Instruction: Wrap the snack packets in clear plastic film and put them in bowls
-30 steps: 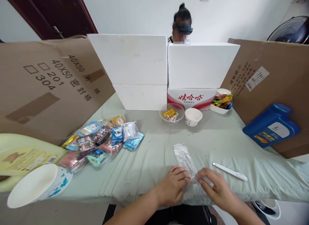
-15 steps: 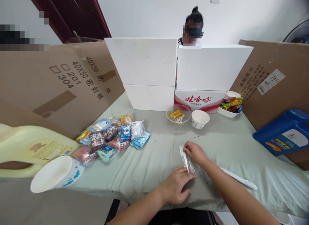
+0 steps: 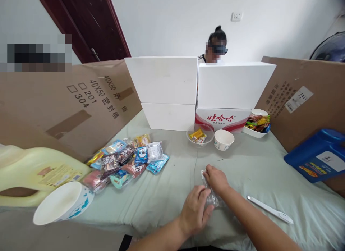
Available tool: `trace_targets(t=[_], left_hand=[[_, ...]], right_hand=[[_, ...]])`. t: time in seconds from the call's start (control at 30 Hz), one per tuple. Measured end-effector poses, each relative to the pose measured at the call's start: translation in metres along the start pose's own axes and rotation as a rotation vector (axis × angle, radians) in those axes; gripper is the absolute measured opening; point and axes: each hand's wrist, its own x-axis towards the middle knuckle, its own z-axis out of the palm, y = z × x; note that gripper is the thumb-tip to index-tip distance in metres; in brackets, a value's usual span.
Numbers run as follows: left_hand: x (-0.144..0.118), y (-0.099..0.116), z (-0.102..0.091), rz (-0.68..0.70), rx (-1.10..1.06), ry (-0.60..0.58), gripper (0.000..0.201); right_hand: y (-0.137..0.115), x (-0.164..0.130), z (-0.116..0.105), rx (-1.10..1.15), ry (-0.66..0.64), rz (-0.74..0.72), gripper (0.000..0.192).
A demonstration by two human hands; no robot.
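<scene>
Both hands pinch a clear plastic bag (image 3: pixel 211 197) flat on the cloth-covered surface (image 3: pixel 167 193) — left hand (image 3: pixel 194 209) at its near end, right hand (image 3: pixel 216 179) at the far. The slick film could slip free or tear if the two pull apart.

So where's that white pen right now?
The white pen lies on the green cloth at the lower right of the head view, just right of the person's right arm, below the blue jug.

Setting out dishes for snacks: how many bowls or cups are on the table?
4: large white cup tipped at near left, clear bowl and white cup mid-back, snack-filled white bowl back right. Boxes may hide others.
</scene>
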Motion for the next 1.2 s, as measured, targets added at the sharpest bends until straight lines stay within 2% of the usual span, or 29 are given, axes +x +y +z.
trace_targets(t=[0.07, 0.2, 0.37, 0.43, 0.47, 0.53, 0.6, 0.67, 0.73, 0.83, 0.93, 1.07, 1.2], left_hand=[[0.016, -0.009, 0.000, 0.010, 0.034, -0.001, 0.023], [0.039, -0.030, 0.006, 0.086, 0.131, -0.160, 0.008], [0.038, -0.033, 0.008, 0.025, 0.182, -0.243, 0.013], [0.036, -0.030, 0.006, 0.028, 0.185, -0.258, 0.026], [0.036, -0.030, 0.005, 0.036, 0.188, -0.268, 0.036], [0.036, -0.032, 0.005, 0.050, 0.197, -0.297, 0.051], [0.037, -0.036, 0.006, 0.056, 0.205, -0.331, 0.052], [0.038, -0.040, 0.006, 0.060, 0.212, -0.350, 0.048], [0.037, -0.042, 0.006, 0.068, 0.225, -0.352, 0.046], [0.035, -0.041, 0.004, 0.104, 0.239, -0.355, 0.047], [0.032, -0.038, 0.002, 0.161, 0.219, -0.345, 0.048], [0.031, -0.036, 0.002, 0.172, 0.184, -0.224, 0.027], [0.033, -0.035, 0.003, 0.152, 0.165, -0.205, 0.019]], right_hand=[[-0.002, -0.001, 0.002, -0.026, 0.013, -0.001, 0.012], [0.003, -0.002, 0.002, -0.076, 0.050, -0.023, 0.013], [0.039, -0.004, -0.017, -0.140, 0.163, -0.019, 0.024], [0.051, -0.013, -0.025, -0.148, 0.201, -0.036, 0.026], [0.054, -0.021, -0.027, -0.140, 0.211, -0.081, 0.025], [0.053, -0.044, -0.026, -0.082, 0.198, -0.275, 0.027], [0.046, -0.072, -0.018, 0.013, 0.150, -0.503, 0.031], [0.039, -0.098, -0.007, 0.088, 0.120, -0.610, 0.031], [0.035, -0.117, 0.003, 0.109, 0.134, -0.574, 0.027], [0.034, -0.131, 0.009, 0.116, 0.180, -0.532, 0.018], [0.034, -0.130, 0.010, 0.107, 0.229, -0.532, 0.022], [0.034, -0.125, 0.017, 0.017, 0.294, -0.535, 0.008], [0.035, -0.125, 0.022, -0.020, 0.355, -0.616, 0.013]])
